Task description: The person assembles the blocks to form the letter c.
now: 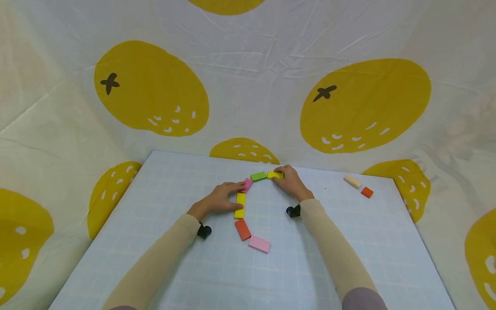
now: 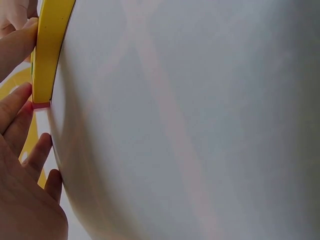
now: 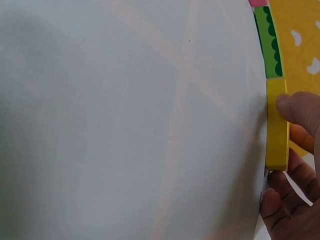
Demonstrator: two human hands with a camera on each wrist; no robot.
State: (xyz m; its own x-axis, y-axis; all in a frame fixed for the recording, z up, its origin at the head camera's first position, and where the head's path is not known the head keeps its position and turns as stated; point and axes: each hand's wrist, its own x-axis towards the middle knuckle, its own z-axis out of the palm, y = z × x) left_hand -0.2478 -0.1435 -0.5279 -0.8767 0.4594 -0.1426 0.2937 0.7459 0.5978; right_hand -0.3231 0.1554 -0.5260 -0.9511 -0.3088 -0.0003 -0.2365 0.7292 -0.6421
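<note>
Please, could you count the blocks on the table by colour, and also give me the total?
Yellow blocks: 2
Pink blocks: 2
Red or orange-red blocks: 2
Green block: 1
Cream block: 1
Total: 8

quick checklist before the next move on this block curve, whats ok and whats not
1. Right hand gripping the yellow rectangular block at the curve's far right end: ok, pinched.
2. Left hand clear of the curve: not ok, thumb touches the yellow rectangular block on its left side.
3. Pinched block touching the green rectangular block: cannot tell.
4. Red rectangular block free of both hands: ok.
5. Cream rectangular block and small orange-red block apart from the curve: ok, off to the right.
</note>
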